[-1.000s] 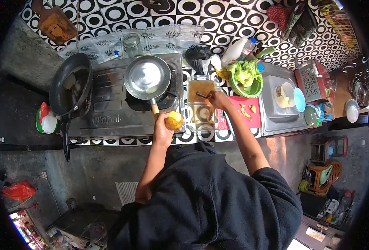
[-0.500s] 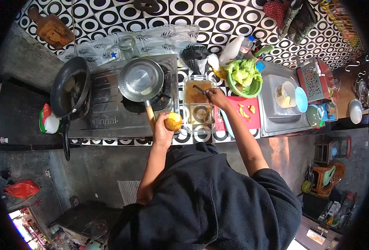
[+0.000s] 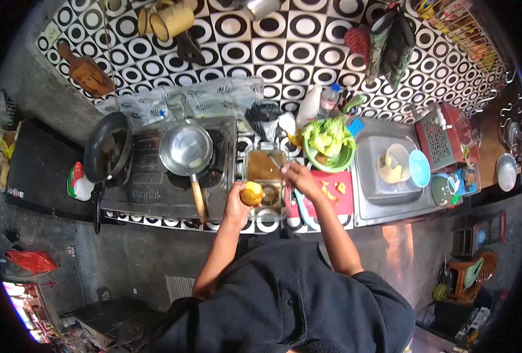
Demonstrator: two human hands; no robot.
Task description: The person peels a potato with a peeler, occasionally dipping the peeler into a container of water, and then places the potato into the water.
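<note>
in the head view, the left hand (image 3: 237,203) is closed around a yellow fruit (image 3: 252,193), holding it up over the near left corner of a clear glass dish (image 3: 265,176) that holds brownish liquid. the right hand (image 3: 298,178) is closed on a dark utensil (image 3: 274,160) whose far end pokes out beyond the fingers and sits over the liquid in the dish; its exact kind is too small to tell. the two hands are near each other, not touching, with the dish under and between them. just right of the right hand lies a red cutting board (image 3: 335,197) with small yellow scraps on it, and beyond that hand stands a green bowl (image 3: 330,157) of leafy greens. further right is a steel sink (image 3: 378,182) with bowls in it. left of the left hand a wooden pan handle points toward the person, leading to a silver saucepan (image 3: 185,149) on a gas stove (image 3: 149,191); a black frying pan (image 3: 108,147) sits further left on the same stove. the wall beyond the hands is tiled in black and white circles.
</note>
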